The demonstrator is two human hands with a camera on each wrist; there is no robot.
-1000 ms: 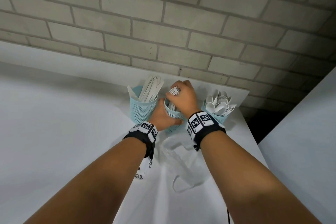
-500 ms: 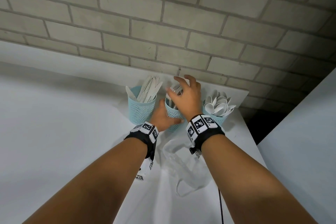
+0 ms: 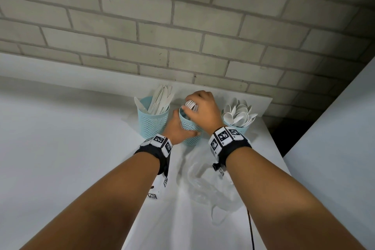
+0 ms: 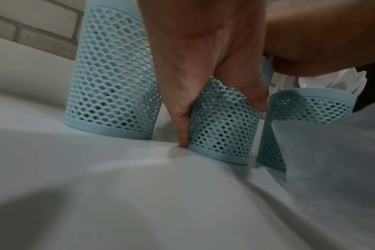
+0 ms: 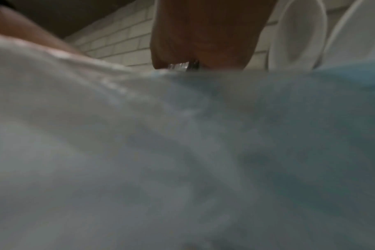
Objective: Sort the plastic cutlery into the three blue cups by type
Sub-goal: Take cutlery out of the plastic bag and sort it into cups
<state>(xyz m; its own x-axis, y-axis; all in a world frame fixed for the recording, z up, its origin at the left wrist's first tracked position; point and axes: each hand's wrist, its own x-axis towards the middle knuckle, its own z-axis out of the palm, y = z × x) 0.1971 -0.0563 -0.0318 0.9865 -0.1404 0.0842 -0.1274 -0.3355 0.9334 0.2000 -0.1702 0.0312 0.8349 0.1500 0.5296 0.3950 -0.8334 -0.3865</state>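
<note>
Three blue mesh cups stand in a row at the back of the white table. The left cup holds white knives. The right cup holds white spoons. My left hand grips the middle cup low on its side; in the left wrist view its thumb and fingers wrap that cup. Above the cup's mouth my right hand is curled round a bundle of white forks whose lower ends sit in the cup.
A crumpled clear plastic bag lies on the table just before the cups, under my right wrist. The brick wall rises right behind them. The table's right edge drops to a dark gap, with a white panel beyond.
Half a second ago my right hand's fingers were spread over the forks; now they are curled round the bundle again. My left hand has kept its hold on the middle cup.
</note>
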